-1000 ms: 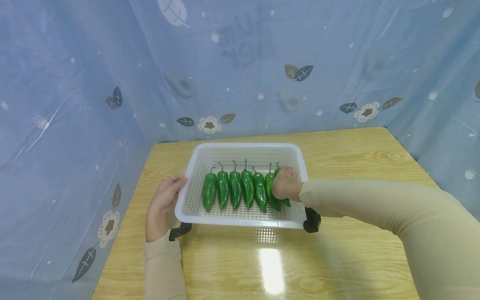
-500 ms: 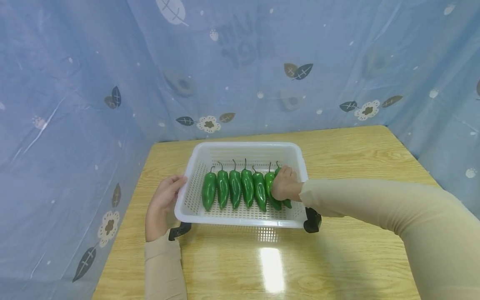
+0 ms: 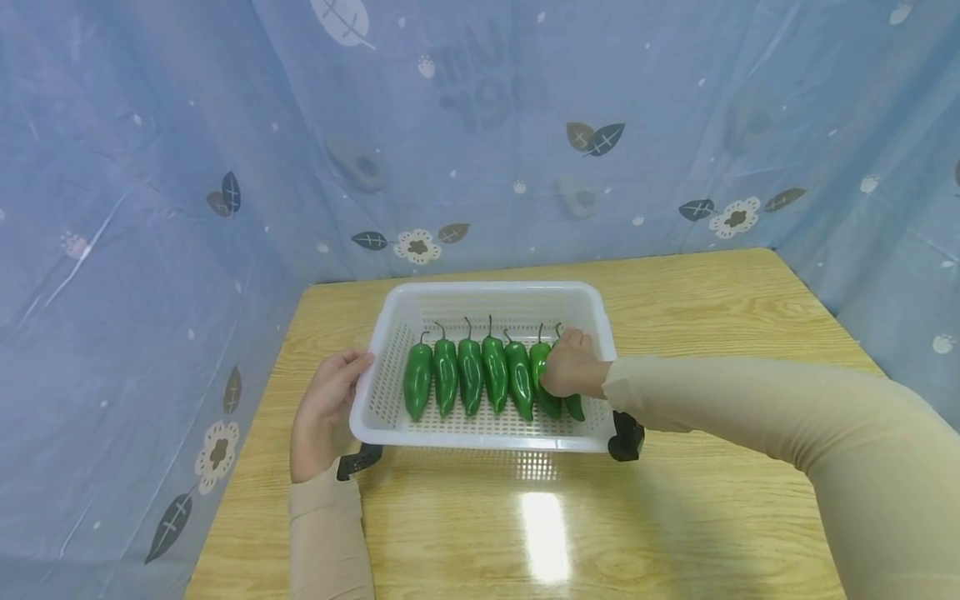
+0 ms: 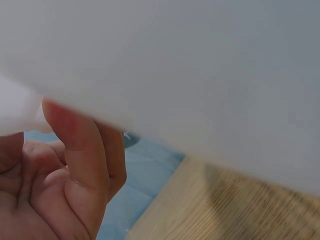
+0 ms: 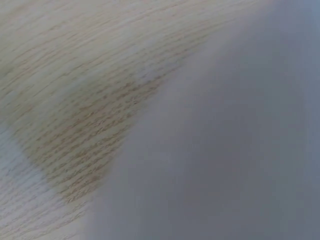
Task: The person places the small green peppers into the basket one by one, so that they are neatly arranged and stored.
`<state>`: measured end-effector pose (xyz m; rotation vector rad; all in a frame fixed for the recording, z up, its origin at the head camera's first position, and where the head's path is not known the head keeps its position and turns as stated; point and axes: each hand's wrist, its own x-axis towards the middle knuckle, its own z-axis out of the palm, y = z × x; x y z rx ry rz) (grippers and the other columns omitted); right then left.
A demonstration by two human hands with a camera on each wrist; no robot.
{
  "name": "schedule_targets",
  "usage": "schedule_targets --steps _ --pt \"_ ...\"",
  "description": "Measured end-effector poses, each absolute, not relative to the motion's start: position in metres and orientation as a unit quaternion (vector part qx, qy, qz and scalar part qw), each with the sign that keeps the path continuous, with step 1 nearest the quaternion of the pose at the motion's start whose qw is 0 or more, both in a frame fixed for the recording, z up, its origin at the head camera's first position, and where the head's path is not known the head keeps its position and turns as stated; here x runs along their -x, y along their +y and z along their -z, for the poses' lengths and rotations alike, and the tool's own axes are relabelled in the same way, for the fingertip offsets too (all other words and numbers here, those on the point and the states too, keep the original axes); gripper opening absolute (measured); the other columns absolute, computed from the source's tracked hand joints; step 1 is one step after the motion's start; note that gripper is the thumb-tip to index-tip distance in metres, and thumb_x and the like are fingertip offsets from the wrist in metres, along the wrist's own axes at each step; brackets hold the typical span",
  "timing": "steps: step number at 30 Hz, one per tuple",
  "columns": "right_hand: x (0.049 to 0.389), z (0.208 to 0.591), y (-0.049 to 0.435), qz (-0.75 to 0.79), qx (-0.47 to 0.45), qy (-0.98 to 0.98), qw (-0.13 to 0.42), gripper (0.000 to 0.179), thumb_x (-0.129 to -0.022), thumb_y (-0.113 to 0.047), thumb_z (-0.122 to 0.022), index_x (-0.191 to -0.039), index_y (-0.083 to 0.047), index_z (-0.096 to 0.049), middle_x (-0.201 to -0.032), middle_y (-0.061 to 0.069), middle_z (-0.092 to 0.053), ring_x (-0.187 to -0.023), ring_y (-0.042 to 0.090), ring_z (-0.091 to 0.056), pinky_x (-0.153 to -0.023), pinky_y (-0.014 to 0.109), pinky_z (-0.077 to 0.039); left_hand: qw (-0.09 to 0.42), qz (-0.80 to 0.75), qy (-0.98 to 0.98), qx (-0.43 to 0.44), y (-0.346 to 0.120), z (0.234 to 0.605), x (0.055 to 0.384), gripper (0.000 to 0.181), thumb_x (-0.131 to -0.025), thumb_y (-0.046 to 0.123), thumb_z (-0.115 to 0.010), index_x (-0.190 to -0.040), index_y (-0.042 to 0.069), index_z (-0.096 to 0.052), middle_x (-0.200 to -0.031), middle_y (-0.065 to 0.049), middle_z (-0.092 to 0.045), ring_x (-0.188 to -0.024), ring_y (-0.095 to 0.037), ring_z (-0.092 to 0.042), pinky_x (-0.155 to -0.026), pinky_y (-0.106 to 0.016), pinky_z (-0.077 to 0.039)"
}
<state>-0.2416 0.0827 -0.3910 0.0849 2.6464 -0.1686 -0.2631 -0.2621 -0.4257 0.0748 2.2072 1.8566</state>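
Observation:
A white plastic basket (image 3: pixel 480 442) with a perforated floor stands on the table in the head view. Several green peppers (image 3: pixel 470 377) lie in it side by side, stems toward the far wall. My left hand (image 3: pixel 330 392) grips the left rim, thumb on top; in the left wrist view its curled fingers (image 4: pixel 82 155) meet the basket wall (image 4: pixel 175 85). Inside the right end, my right hand (image 3: pixel 573 367) holds the rightmost green pepper (image 3: pixel 574 407), covering its middle; its fingertips are hidden. The right wrist view shows only blurred basket wall (image 5: pixel 225 150) and tabletop, not the hand.
The wooden table (image 3: pixel 720 317) extends right of the basket and toward the front. A blue patterned curtain (image 3: pixel 480 167) hangs behind it and along both sides. Black wrist straps (image 3: pixel 626 436) sit near the basket's front corners.
The rightmost pepper has shifted slightly right, its stem and tip more apart from its neighbour. My right hand stays over it. The left hand remains on the rim.

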Motion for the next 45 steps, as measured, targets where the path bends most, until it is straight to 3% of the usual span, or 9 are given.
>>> schedule_targets --steps 6,14,23,29,32,39,45 --pt "0.241 0.389 0.084 0.072 -0.027 0.968 0.240 0.090 -0.093 -0.032 -0.053 -0.140 0.022 0.000 -0.142 0.038 -0.020 -0.128 0.042 -0.028 -0.112 0.047 -0.028 0.120 -0.630 0.767 -0.031 -0.263 0.425 0.263 0.046 -0.100 0.029 -0.047 -0.122 -0.011 -0.048 -0.090 0.004 -0.066 -0.081 -0.007 -0.067 -0.072 -0.025 -0.056" --pt "0.239 0.387 0.085 0.080 -0.010 0.966 0.247 0.090 -0.094 -0.034 -0.052 -0.139 0.024 0.000 -0.145 0.041 -0.014 -0.135 0.046 -0.020 -0.117 0.049 -0.017 0.126 -0.632 0.764 -0.029 -0.263 0.425 0.263 0.045 -0.101 0.029 -0.047 -0.123 -0.011 -0.048 -0.092 0.002 -0.066 -0.082 -0.008 -0.067 -0.073 -0.025 -0.056" --pt "0.238 0.384 0.085 0.087 -0.010 0.965 0.245 0.090 -0.095 -0.036 -0.052 -0.138 0.025 -0.003 -0.142 0.041 -0.018 -0.131 0.045 -0.024 -0.115 0.049 -0.020 0.132 -0.640 0.757 -0.035 -0.260 0.417 0.260 0.039 -0.102 0.019 -0.043 -0.124 -0.014 -0.047 -0.099 -0.011 -0.066 -0.082 -0.011 -0.068 -0.070 -0.026 -0.057" --pt "0.238 0.384 0.085 0.089 -0.010 0.965 0.245 0.090 -0.095 -0.037 -0.052 -0.139 0.025 -0.003 -0.143 0.041 -0.016 -0.132 0.046 -0.022 -0.116 0.050 -0.018 0.127 -0.632 0.763 -0.036 -0.261 0.420 0.261 0.042 -0.102 0.023 -0.044 -0.123 -0.012 -0.048 -0.094 -0.003 -0.066 -0.081 -0.009 -0.067 -0.071 -0.025 -0.056" --pt "0.237 0.383 0.085 0.092 -0.014 0.965 0.245 0.090 -0.095 -0.038 -0.052 -0.139 0.024 -0.003 -0.142 0.040 -0.019 -0.129 0.044 -0.026 -0.114 0.049 -0.023 0.124 -0.631 0.765 -0.040 -0.261 0.422 0.262 0.044 -0.101 0.027 -0.046 -0.123 -0.011 -0.049 -0.093 -0.001 -0.066 -0.081 -0.008 -0.067 -0.071 -0.025 -0.056" --pt "0.237 0.380 0.085 0.090 -0.017 0.966 0.242 0.089 -0.094 -0.038 -0.053 -0.138 0.025 -0.007 -0.137 0.039 -0.026 -0.122 0.043 -0.031 -0.109 0.048 -0.030 0.130 -0.632 0.762 -0.050 -0.262 0.419 0.260 0.045 -0.102 0.026 -0.044 -0.125 -0.012 -0.047 -0.097 -0.007 -0.067 -0.083 -0.011 -0.068 -0.073 -0.028 -0.057" --pt "0.241 0.372 0.089 0.095 -0.016 0.969 0.227 0.083 -0.094 -0.044 -0.052 -0.135 0.022 -0.024 -0.125 0.033 -0.040 -0.113 0.039 -0.041 -0.097 0.046 -0.041 0.134 -0.620 0.772 -0.044 -0.264 0.423 0.261 0.049 -0.101 0.032 -0.046 -0.127 -0.009 -0.048 -0.104 -0.012 -0.066 -0.086 -0.013 -0.069 -0.075 -0.029 -0.057"
